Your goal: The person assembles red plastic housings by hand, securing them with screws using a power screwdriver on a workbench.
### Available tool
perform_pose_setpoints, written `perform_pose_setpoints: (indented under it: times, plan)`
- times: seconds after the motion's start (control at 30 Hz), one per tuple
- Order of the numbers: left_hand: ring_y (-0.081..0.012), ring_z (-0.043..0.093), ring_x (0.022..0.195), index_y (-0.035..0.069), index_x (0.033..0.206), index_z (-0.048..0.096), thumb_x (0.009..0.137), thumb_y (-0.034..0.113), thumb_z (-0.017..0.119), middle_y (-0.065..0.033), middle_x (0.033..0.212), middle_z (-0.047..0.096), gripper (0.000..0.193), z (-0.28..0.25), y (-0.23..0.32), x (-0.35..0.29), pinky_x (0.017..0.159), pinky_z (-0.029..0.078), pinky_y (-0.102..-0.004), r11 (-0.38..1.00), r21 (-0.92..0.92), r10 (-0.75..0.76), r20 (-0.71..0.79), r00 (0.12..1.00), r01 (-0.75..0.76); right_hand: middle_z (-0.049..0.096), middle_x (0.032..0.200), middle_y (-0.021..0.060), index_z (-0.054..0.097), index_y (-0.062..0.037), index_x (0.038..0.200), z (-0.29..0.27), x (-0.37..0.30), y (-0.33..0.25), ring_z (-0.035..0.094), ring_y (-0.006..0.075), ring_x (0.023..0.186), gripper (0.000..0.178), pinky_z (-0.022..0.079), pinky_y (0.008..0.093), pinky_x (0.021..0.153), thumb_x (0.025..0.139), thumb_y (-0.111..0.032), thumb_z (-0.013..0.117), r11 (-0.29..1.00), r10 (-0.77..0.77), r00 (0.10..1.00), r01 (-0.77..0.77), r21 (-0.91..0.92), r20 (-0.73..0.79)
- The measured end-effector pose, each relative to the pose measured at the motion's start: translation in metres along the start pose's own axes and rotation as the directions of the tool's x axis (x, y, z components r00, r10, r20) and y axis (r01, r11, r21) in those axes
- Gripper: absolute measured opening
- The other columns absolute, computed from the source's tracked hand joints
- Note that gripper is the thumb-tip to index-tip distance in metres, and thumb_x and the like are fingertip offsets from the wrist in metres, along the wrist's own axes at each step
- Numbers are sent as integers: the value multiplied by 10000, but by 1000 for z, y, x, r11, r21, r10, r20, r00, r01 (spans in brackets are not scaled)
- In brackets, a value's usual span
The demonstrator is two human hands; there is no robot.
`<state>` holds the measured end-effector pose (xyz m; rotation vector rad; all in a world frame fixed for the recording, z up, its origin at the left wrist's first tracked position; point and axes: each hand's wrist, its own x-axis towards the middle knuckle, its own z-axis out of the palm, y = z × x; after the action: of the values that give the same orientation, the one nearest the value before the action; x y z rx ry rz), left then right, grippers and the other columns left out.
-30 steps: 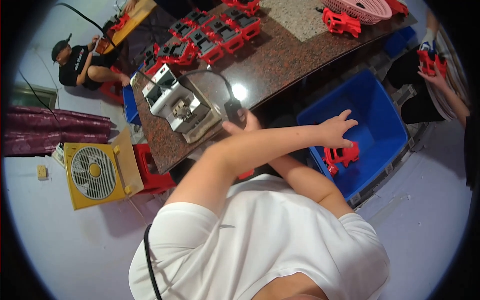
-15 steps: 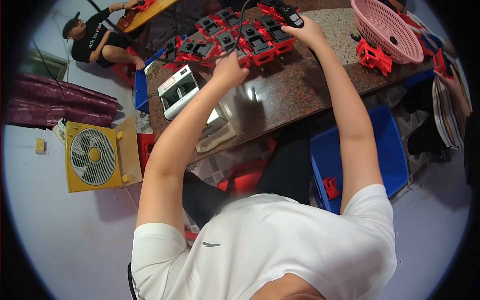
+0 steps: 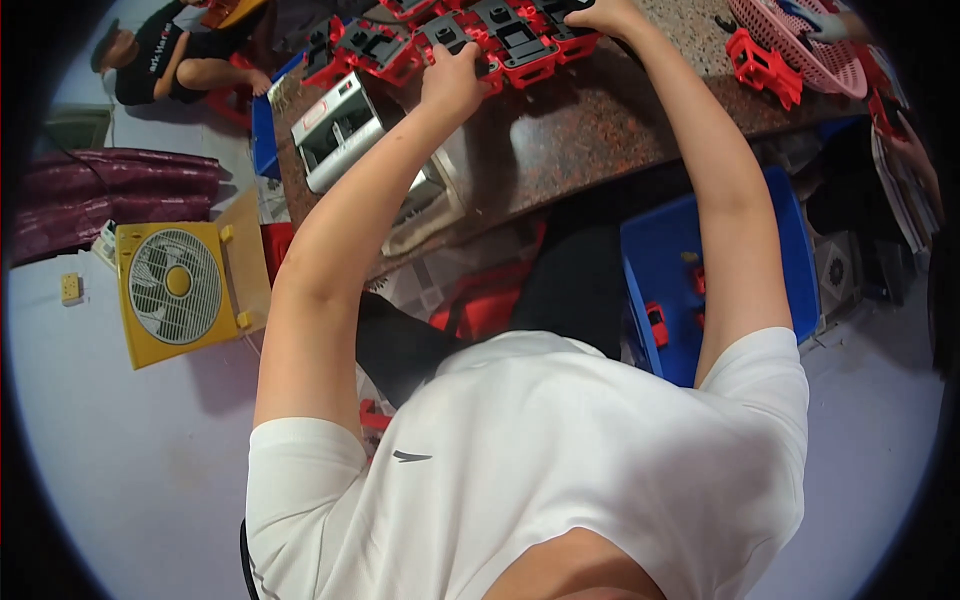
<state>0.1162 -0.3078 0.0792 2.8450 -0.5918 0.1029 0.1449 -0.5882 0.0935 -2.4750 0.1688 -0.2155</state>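
Several red plastic housings with black tops (image 3: 525, 42) stand close together along the far side of the stone-topped table. My left hand (image 3: 452, 80) grips the near edge of one red-and-black housing (image 3: 448, 32), fingers bent over its top. At the upper edge of the picture, my right hand (image 3: 610, 17) is closed, its thumb pointing left over a black part. The frame cuts off this hand, so what it holds is hidden. A grey-white box-shaped device (image 3: 338, 130) with an open middle sits left of my left forearm.
A pink basket (image 3: 845, 75) and a red frame part (image 3: 765, 68) lie at the right, with a co-worker's gloved hand (image 3: 825, 22) at the basket. Below the table edge is a blue bin (image 3: 780, 240) holding red parts. A yellow fan (image 3: 175, 282) stands left.
The view has shifted, so the table sits higher. My left hand has moved onto a housing. The black handheld device with a small screen in my right hand no longer shows. A gloved hand appears by the basket.
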Motion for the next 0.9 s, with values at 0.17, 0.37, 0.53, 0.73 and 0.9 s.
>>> perform_pose_setpoints:
  times: [0.17,0.37,0.53,0.73,0.9]
  plan:
    - [-471,615,905,156,1195,523,757,270,775,-284,1160,483,518,-12,23,-72,779,530,-494,994,-51,99,-37,994,-101,651,724,99,634,-20,877,-16,-80,-6,617,199,659,321,513,343,616,685,-251,747,991,-9,996,-3,135,86]
    - [-411,650,745,127,1110,526,749,211,763,-307,1128,450,439,-24,36,-149,602,550,-456,974,-28,225,-36,974,-226,698,879,131,651,-51,1062,-20,-153,-1,671,274,823,505,513,368,753,665,-345,755,993,-99,993,93,78,72]
    - [-399,603,949,76,1103,530,791,310,734,-235,1139,490,440,-68,35,-137,707,539,-464,956,-43,286,-93,954,-291,691,883,159,642,-17,1008,-43,-141,-28,666,279,827,522,506,383,758,673,-397,769,993,56,997,-61,105,54]
    - [-362,630,923,35,947,635,872,207,579,-186,903,666,196,-160,-56,-57,787,497,-466,996,85,44,-83,996,-37,673,801,84,633,-8,973,-76,-87,-70,638,220,719,571,501,345,704,683,-474,790,989,-77,974,101,106,-212]
    - [-370,627,1029,42,1137,627,847,284,623,-218,1107,646,378,-155,-198,32,880,506,-455,948,280,-189,125,974,148,666,814,79,628,8,991,-41,-37,-118,626,189,744,607,505,333,706,648,-453,826,967,-120,988,139,215,-100]
